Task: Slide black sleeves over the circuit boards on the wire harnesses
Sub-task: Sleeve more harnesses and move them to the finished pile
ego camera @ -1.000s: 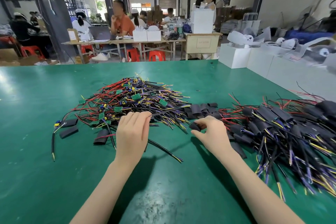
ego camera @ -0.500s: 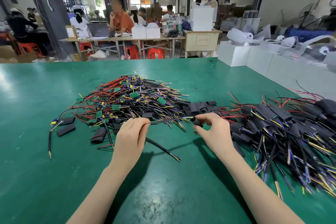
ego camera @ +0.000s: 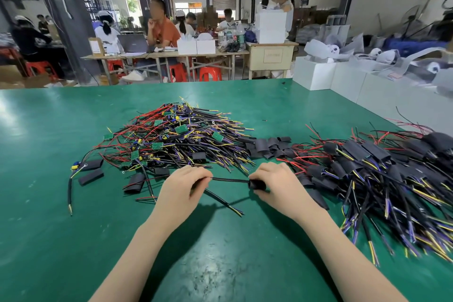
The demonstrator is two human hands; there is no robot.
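My left hand (ego camera: 182, 187) grips a wire harness (ego camera: 229, 180) by its black cable, just above the green table (ego camera: 220, 265). My right hand (ego camera: 278, 185) pinches a black sleeve (ego camera: 257, 184) that sits around the cable's right end. The harness's circuit board is hidden inside my left hand. Behind my left hand lies a pile of bare harnesses with green circuit boards (ego camera: 171, 137). A pile of sleeved harnesses (ego camera: 380, 171) spreads to the right. Loose black sleeves (ego camera: 267, 146) lie between the piles.
Stray sleeves (ego camera: 91, 176) and a single harness (ego camera: 71, 186) lie at the left of the table. White boxes (ego camera: 318, 73) stand past the table's right edge. People sit at tables in the background.
My right hand brought the sleeve from the loose heap onto the cable end. My left hand lifted the harness, pulling the cable taut between both hands, and both moved slightly toward me.
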